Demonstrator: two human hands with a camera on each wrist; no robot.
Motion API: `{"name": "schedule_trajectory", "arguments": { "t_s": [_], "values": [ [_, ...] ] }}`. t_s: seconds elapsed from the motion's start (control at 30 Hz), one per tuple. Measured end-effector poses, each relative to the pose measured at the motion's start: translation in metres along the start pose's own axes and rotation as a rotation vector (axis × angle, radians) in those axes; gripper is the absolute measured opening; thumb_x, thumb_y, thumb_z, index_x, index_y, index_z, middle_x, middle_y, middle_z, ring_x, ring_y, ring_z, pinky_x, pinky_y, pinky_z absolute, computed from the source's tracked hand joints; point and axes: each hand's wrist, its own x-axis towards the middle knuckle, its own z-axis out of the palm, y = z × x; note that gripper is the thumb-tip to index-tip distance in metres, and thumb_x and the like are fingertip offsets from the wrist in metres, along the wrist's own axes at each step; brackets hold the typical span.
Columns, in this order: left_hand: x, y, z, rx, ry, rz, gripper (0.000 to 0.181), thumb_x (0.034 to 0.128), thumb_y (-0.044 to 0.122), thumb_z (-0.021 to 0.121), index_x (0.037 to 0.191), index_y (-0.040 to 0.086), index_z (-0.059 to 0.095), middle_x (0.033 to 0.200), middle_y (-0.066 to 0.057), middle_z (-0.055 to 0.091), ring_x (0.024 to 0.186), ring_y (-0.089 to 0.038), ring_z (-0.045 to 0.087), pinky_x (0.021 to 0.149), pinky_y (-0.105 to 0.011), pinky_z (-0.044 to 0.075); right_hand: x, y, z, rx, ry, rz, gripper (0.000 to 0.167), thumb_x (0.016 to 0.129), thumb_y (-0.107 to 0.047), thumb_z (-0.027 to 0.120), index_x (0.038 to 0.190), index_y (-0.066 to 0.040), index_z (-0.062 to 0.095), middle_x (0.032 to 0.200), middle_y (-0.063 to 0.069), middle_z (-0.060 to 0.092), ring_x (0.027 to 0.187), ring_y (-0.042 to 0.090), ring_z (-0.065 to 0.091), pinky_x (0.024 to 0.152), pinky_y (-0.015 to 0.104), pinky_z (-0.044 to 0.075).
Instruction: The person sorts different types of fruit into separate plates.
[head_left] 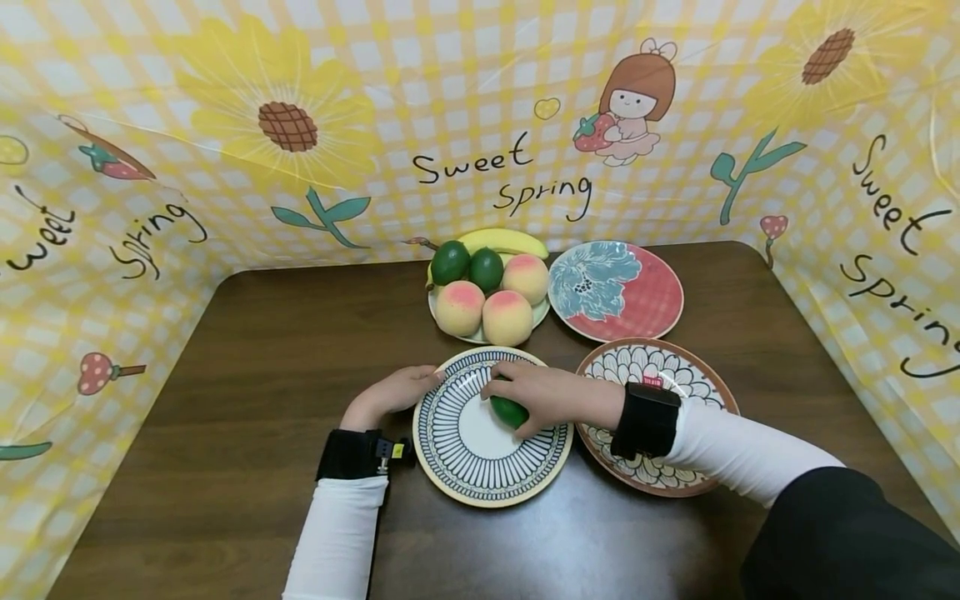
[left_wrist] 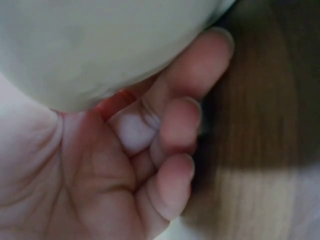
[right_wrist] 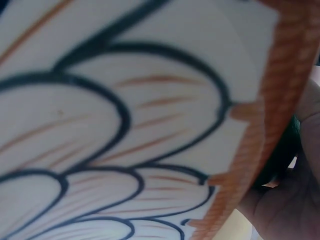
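Note:
My left hand grips the left rim of a white plate with blue radiating lines. In the left wrist view its fingers curl beneath the plate's pale underside. Over the middle of this plate, my right hand holds a dark green oval fruit, its fingers and thumb round the sides. Part of that green fruit shows past a brown-rimmed plate in the right wrist view. Whether the fruit touches the plate below, I cannot tell.
Beneath my right forearm lies the brown-rimmed petal-patterned plate. Behind it is a red plate with a blue flower. A fruit plate at the back bears peaches, green fruits and a banana. Checked cloth walls the brown table.

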Motion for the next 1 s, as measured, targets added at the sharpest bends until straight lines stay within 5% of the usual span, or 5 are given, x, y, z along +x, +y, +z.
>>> {"name": "schedule_trajectory", "arguments": {
  "t_s": [0.43,1.0],
  "values": [
    [0.002,-0.001,0.001,-0.034,0.01,-0.055,0.045,0.1118,0.031,0.035,0.139,0.003,0.058,0.118,-0.013,0.068,0.121,-0.027,0.058,0.116,-0.051,0.04,-0.003,0.001,-0.006,0.034,-0.033,0.063,0.075,0.079,-0.034,0.089,0.142,-0.015,0.054,0.147,0.016,0.049,0.133,0.03,0.051,0.111,0.044,0.048],
    [0.0,-0.001,0.0,-0.026,0.004,0.0,0.042,0.1119,0.028,0.037,0.13,0.0,0.061,0.108,-0.013,0.069,0.108,-0.023,0.062,0.107,-0.044,0.045,-0.011,0.006,-0.014,0.042,0.011,0.084,0.078,0.078,-0.037,0.09,0.143,-0.013,0.054,0.15,0.018,0.048,0.137,0.035,0.051,0.111,0.047,0.048]
  ]
}}
